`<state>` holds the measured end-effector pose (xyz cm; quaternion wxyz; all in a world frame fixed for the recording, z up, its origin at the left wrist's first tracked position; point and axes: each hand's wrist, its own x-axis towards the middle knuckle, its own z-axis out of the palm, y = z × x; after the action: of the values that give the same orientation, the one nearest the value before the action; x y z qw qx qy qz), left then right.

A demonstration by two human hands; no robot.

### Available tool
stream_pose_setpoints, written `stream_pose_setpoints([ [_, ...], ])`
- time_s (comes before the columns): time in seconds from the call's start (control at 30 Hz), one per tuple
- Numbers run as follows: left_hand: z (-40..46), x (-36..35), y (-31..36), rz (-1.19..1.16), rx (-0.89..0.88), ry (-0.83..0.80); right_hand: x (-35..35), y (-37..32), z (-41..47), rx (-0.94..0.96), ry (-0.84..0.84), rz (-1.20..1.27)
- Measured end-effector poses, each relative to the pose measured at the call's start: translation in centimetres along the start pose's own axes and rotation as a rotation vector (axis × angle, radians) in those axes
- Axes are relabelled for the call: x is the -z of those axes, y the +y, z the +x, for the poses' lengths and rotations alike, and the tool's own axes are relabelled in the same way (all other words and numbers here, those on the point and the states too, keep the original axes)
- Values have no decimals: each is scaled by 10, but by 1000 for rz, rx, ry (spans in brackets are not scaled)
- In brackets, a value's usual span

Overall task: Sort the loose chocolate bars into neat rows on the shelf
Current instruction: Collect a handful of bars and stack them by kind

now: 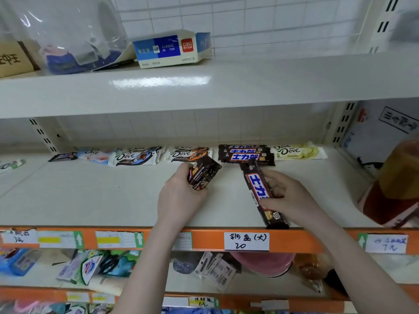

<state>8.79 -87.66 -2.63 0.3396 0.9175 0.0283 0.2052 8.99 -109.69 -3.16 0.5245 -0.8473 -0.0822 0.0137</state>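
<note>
While a row of chocolate bars (188, 152) is laid out along the back of the cream shelf (90, 196), two dark-wrapped bars are held above its bare front part. A long dark brown bar (260, 191), printed with blue-and-white characters edged in red, is pinched by the right hand (288, 196), thumb under and fingers curled over its middle; its lower end reaches the orange shelf edge (204, 239). A shorter dark bundle of bars (203, 175), back side up with small print, is gripped by the left hand (181, 193), fingers wrapped round it. In the back row, two matching dark bars (246, 154) are stacked just beside a pale green Dove bar (297, 151), with white Dove bars (133, 156) to their left.
</note>
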Motion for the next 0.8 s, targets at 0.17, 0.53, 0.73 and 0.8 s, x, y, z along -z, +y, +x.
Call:
stream_pose_setpoints([
  [0.17, 1, 0, -3, -3, -5, -37, -1, 8, -1, -67, -17, -87],
  [0.53, 6, 7, -7, -46, -13, -116, 11, 12, 19, 2, 55, -138],
  [0.73, 6, 7, -8, -49, -16, -128, 11, 12, 16, 78, -81, -479],
  [0.8, 8, 7, -8, -58, -7, -138, 10, 9, 17, 95, -118, -601],
])
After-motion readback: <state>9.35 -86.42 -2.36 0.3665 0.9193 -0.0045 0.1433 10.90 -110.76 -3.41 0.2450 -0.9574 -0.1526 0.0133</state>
